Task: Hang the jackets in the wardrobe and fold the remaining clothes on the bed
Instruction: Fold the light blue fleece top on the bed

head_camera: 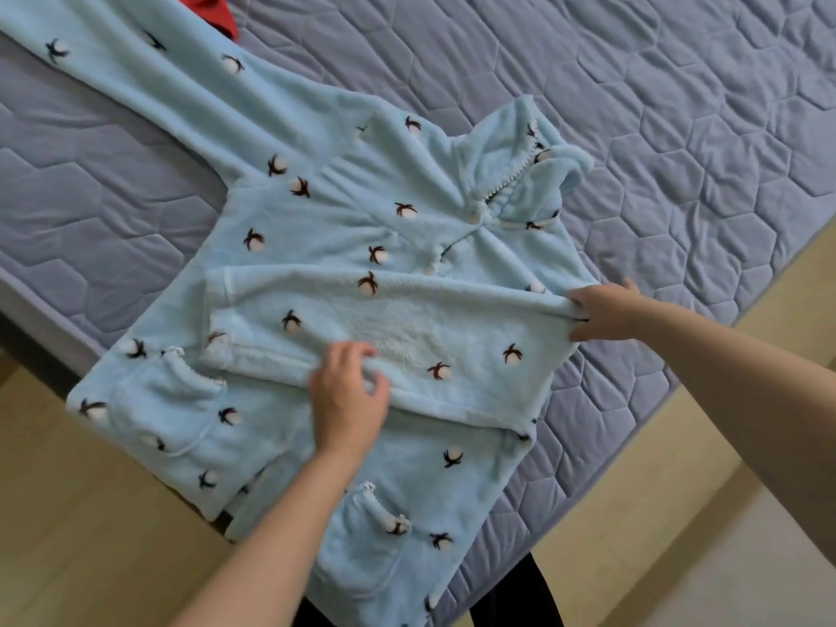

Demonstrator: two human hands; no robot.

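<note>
A light blue fleece pyjama top (344, 228) with brown-and-white cotton-boll prints lies face up on the grey quilted mattress (633, 106). Its right sleeve (407, 328) is folded across the chest. The other sleeve (135, 79) stretches toward the upper left. My left hand (348, 400) rests on the folded sleeve's lower edge, fingers loosely curved. At the shoulder fold on the right edge of the top, my right hand (604, 312) pinches the fabric. Two frilled pockets (375, 536) sit near the hem, which hangs over the bed's edge.
A red garment (221, 13) peeks in at the top edge, beside the outstretched sleeve. Pale wooden floor (90, 513) shows at lower left and right of the bed. Dark trouser legs (520, 595) stand at the bottom.
</note>
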